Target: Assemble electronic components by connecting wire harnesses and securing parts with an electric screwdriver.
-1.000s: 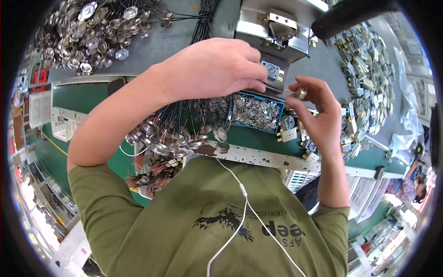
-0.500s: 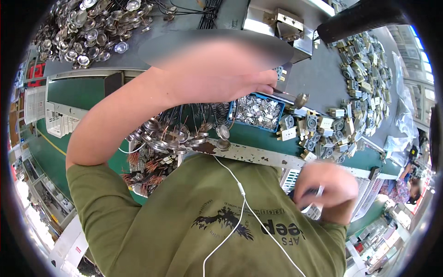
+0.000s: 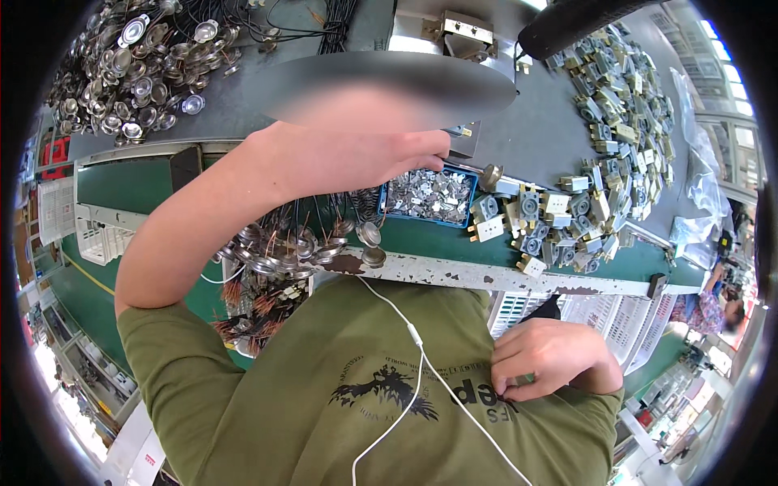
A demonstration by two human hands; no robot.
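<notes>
My left hand (image 3: 381, 154) reaches over the table edge, its back partly covered by a blurred oval. Its fingers are closed on a thin stem with a round metal cap (image 3: 491, 176) at the end. Below those fingers lies a blue tray (image 3: 428, 217) of small metal tabs. A small pale block part (image 3: 460, 131) shows just beyond the fingertips. My right hand (image 3: 555, 356) rests against the front of my green shirt (image 3: 308, 389), its fingers curled and the tips pinched together near the cloth. What they pinch, if anything, cannot be made out.
Block-shaped parts (image 3: 612, 121) lie heaped on the right of the grey table. Metal caps with wires (image 3: 142, 85) pile up at the far left, and more caps (image 3: 304, 243) hang at the near edge. A metal fixture (image 3: 466, 36) and a black tube (image 3: 579, 24) stand at the back.
My right hand has moved down and left, from beside the table edge to my shirt. The left hand, still on the metal cap, appears slightly further left.
</notes>
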